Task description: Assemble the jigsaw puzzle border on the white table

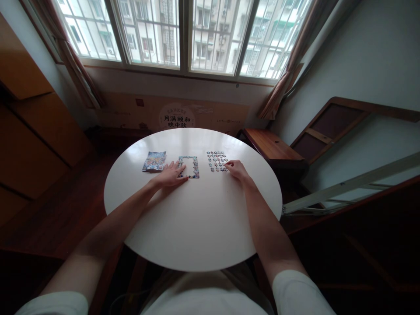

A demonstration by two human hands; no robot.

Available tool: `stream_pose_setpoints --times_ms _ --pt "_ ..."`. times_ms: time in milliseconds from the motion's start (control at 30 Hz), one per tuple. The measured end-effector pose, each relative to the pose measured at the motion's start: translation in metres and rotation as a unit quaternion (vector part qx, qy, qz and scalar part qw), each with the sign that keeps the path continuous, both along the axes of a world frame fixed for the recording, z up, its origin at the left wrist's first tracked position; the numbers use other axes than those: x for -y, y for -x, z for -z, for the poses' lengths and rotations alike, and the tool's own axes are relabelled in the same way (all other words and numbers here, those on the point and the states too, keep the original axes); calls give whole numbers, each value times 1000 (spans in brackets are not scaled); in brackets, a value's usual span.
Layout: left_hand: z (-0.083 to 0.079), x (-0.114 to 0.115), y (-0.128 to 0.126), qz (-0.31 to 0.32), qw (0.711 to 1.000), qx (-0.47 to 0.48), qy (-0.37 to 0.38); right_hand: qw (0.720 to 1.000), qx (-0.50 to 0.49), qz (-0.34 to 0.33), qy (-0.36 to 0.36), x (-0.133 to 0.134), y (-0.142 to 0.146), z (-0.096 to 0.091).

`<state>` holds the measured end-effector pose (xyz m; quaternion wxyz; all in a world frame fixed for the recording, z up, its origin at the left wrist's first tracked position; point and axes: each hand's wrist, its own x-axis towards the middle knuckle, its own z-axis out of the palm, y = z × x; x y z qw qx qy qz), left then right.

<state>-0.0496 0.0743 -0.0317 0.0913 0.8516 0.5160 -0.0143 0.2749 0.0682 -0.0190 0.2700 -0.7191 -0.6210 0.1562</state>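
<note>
On the round white table (197, 218) lies a rectangular puzzle frame (189, 166), only its border assembled. My left hand (170, 175) rests flat on the table with fingers spread, fingertips touching the frame's left edge. To the right, several loose puzzle pieces (216, 161) are laid out in rows. My right hand (235, 169) sits at the lower right of those rows, fingers pinched on a small piece at the group's edge. A small printed picture card (154, 161) lies left of my left hand.
A window with bars (183, 35) fills the far wall, with printed cardboard (177, 116) below it. A wooden bench (269, 146) and a leaning wooden frame (331, 127) stand to the right. Wooden cabinets (29, 131) stand at the left.
</note>
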Motion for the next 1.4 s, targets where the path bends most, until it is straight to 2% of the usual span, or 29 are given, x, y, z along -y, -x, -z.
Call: stream_pose_setpoints --times_ms 533,867,1400 --pt "3 -2 1 4 1000 3 -3 999 -45 20 -22 -4 -1 6" --pt "1 0 0 0 1000 0 -4 988 -77 43 -127 -11 -5 22" --pt "7 0 1 -1 1000 22 -6 986 -55 68 -139 -13 -5 34"
